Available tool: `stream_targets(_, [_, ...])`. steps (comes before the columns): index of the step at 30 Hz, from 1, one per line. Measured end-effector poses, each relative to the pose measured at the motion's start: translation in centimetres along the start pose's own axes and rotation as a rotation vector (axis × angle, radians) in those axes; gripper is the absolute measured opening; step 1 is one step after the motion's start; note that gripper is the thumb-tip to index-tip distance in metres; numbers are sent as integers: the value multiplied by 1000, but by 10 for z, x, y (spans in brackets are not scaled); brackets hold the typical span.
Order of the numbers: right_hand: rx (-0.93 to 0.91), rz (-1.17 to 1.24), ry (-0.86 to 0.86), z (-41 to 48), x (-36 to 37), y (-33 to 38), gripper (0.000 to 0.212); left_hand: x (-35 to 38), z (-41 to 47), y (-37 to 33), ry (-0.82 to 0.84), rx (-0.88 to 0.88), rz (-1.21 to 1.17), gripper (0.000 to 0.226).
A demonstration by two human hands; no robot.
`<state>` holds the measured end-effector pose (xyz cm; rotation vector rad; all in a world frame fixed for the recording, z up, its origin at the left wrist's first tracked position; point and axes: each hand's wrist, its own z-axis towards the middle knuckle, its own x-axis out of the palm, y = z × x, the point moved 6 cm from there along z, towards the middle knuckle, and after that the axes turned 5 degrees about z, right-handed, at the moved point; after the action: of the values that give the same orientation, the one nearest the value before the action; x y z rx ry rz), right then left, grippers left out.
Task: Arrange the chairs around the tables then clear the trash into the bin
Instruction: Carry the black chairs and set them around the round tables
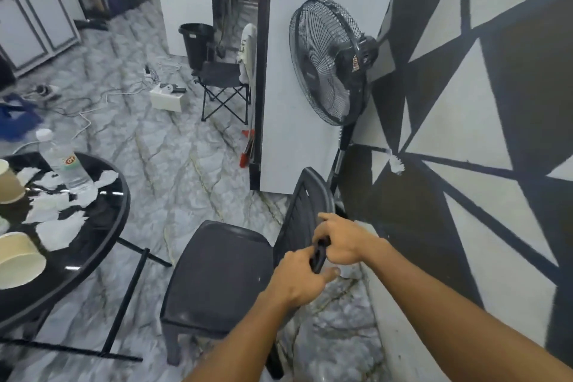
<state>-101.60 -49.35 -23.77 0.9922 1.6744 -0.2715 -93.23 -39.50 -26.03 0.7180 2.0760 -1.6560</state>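
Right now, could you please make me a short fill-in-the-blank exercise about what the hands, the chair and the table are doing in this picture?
1. Both hands, the left hand and the right hand, grip the ____ of the dark plastic chair.
2. The clear bottle with a white cap stands on the round ____ table.
3. Torn white paper scraps lie on the ____.
4. The black bin stands behind the folding ____.

Missing words: backrest; black; table; chair

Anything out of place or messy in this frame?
Yes. Torn white paper scraps litter the round black table among cups and a tilted water bottle. Cables sprawl across the floor beyond it.
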Motion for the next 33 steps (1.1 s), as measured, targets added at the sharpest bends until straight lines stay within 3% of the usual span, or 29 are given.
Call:
stream_targets(3, [-178, -179, 24, 20, -3, -28, 41, 12, 25, -5, -36, -73, 110, 32])
stream_targets(6, [-258, -279, 3, 57, -8, -54, 48, 26, 47, 0, -102, -198, 244, 23])
stream_targets(10, [-417, -325, 66, 104, -11, -72, 45, 40, 57, 12, -148, -450, 339, 40])
stream_targets(12, [-580, -392, 7, 123, -10, -60, 38, 35, 51, 21, -177, -500, 416, 44])
stream_targets(14, [-746, -438, -72, 140, -5, -39, 46, 19, 42, 33, -259, -556, 485, 41])
stream_targets(19, [-916, -310, -132, 182, 2, 19, 38, -23, 24, 59, -426, -706, 535, 31])
stream_targets(23, [-960, -273, -91, 206, 2, 26, 22, -24, 26, 58, -487, -683, 550, 29])
stream_targets(29, [-1040, -222, -160, 196, 2, 26, 25, -19, 25, 70, -608, -548, 445, 41])
stream_targets(33, [-1059, -182, -208, 183, 7, 3, 20, -2, 29, 70, -623, -450, 511, 42])
